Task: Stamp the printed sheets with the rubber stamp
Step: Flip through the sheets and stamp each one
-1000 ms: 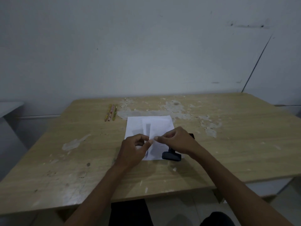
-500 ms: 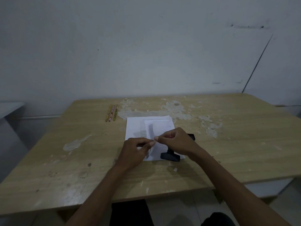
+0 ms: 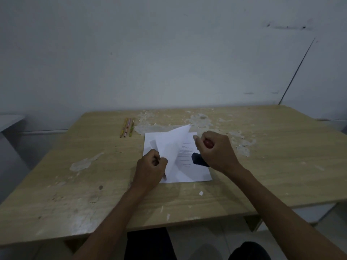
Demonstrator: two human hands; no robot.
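Left hand (image 3: 150,167) pinched top sheet (image 3: 170,147), lifted and curled over paper stack (image 3: 189,171) at table (image 3: 281,166) centre. Right hand (image 3: 214,150) clenched around stamp (image 3: 199,159), over printed page. Pencils (image 3: 127,127) near far edge.

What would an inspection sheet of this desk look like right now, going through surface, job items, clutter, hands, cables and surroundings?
Surface: wooden table, veneer worn and peeling toward the wall.
Job's things: top sheet lifted and curling above the printed sheet lying flat; black rubber stamp on that sheet, partly hidden.
Clutter: pencils at far left; paper scraps near the front edge.
Grippers: left hand pinches the lifted sheet; right hand closed, contents unclear.
Cables: nothing seen.
Surroundings: plain pale wall with scuffs.
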